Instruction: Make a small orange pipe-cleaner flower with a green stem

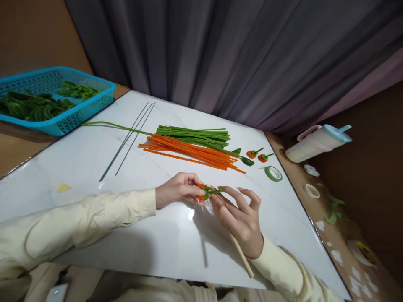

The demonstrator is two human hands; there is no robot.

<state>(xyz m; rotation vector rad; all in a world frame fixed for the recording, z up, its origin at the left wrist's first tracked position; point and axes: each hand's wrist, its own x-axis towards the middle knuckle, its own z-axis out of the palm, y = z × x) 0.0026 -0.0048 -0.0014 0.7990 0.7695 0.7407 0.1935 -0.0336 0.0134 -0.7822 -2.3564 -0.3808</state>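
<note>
Sitting at the far left, a blue basket (63, 121) is holding a heap of green leaves (34, 107). Thin wires (126, 140) are lying diagonally on the white marble table (157, 235), with a small yellow triangle (64, 187) lying near their lower end. Green pipe cleaners (195, 136) and orange pipe cleaners (192, 153) are lying bundled side by side at mid-table, touching.

Nearer the front edge, the left hand (178, 191) is curling closed, fingertips pinching an orange-and-green piece (204, 192) just above the table. The right hand (241, 220) is meeting it from the other side: thumb and forefinger are nipping the green end of the piece, the remaining fingers are fanning out loosely. A wooden stick (239, 251) is running under the right palm toward the wrist; grip on it not determinable.

Further right, two finished orange pieces (252, 153) are lying beside a green tape roll (273, 173). Off the table edge, a pale pitcher (317, 142) is lying on its side near a white tape roll (311, 191).
</note>
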